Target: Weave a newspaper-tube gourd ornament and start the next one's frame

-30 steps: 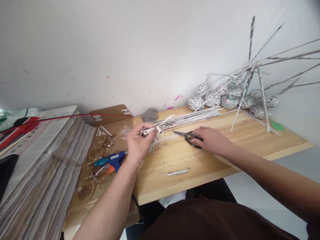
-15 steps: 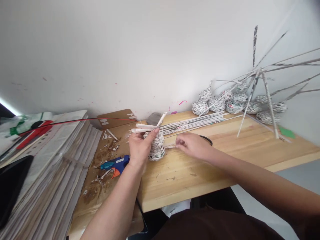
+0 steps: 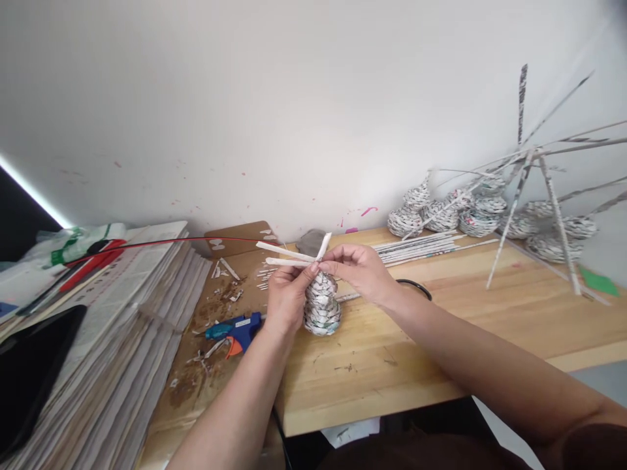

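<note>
A gourd-shaped woven paper piece (image 3: 322,314) stands upright on the wooden table, with flattened paper strips (image 3: 284,251) sticking out of its top. My left hand (image 3: 287,297) pinches the narrow top between thumb and fingers, from the left side. From the right, my right hand (image 3: 360,271) is closed at the same spot, its thumb and fingertips meeting the strips at the neck. Behind my right hand lies a bundle of rolled paper sticks (image 3: 416,248). A loose paper stick (image 3: 349,297) shows under my right wrist, beside the woven piece.
A blue glue gun (image 3: 245,331) lies among paper scraps on the left. Further left rises a tall newspaper stack (image 3: 161,313) with a black phone-like device (image 3: 42,365) on it. Finished woven gourds (image 3: 477,222) and a spread of long paper sticks (image 3: 551,196) stand at the back right.
My right hand has moved up and left from the table beside the woven piece to its top, joining my left hand. The view has shifted slightly.
</note>
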The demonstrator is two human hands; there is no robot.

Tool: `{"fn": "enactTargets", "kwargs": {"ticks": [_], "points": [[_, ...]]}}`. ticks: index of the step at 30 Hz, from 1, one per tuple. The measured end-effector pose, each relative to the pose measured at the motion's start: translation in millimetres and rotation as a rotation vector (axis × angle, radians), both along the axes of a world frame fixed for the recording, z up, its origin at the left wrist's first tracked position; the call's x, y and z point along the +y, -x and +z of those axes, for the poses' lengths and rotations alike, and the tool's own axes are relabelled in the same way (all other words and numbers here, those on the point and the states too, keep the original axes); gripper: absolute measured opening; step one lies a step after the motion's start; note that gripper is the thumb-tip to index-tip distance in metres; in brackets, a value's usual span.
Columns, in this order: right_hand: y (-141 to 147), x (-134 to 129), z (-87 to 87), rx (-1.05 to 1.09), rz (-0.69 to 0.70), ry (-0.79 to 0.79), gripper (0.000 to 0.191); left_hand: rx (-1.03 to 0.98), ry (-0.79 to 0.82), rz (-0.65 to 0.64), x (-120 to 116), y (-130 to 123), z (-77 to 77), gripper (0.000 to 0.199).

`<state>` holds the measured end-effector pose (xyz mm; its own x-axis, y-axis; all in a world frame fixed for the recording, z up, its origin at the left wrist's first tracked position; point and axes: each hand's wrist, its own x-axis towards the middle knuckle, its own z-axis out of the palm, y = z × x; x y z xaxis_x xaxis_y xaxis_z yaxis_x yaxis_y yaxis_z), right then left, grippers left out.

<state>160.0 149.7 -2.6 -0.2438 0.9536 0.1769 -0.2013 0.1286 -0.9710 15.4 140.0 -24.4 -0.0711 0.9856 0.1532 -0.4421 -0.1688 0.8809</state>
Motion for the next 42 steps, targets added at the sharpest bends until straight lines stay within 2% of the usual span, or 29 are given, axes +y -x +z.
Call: {"fn": "enactTargets", "kwargs": {"ticks": [9,12,17,27,31,36,39,42], "points": [[-2,0,-13.8,0.099,-0.038,0.014,0.029,0.009,0.001,-0.016,0,-2,0.2,0.025],[-3,-1,-17.1,0.130,-0.010,0.034,0.031,0.019,-0.004,-0.022,-2,-3,1.2,0.022],[-2,-2,-16.7,0.132,-0.034,0.034,0.033,0.032,-0.048,-0.024,-3,-3,1.6,0.021],[-3,-4,-17.0,0.101,-0.043,0.026,0.039,0.118,-0.032,0.026,-7,0,1.3,0.020],[-3,-5,-12.7,0.122,-0.050,0.021,0.038,0.095,-0.031,-0.040,-4,1,1.8,0.020],[-2,-6,-12.5,0.147,0.003,0.035,0.038,-0.021,0.119,-0.101,-2,2,2.0,0.026],[-4,-6,-12.4,0.155,0.023,0.045,0.038,-0.080,0.204,-0.222,-3,5,4.4,0.029],[-7,-5,-11.1,0.165,0.164,0.082,0.037,-0.114,0.216,-0.354,-5,8,6.0,0.030]]}}
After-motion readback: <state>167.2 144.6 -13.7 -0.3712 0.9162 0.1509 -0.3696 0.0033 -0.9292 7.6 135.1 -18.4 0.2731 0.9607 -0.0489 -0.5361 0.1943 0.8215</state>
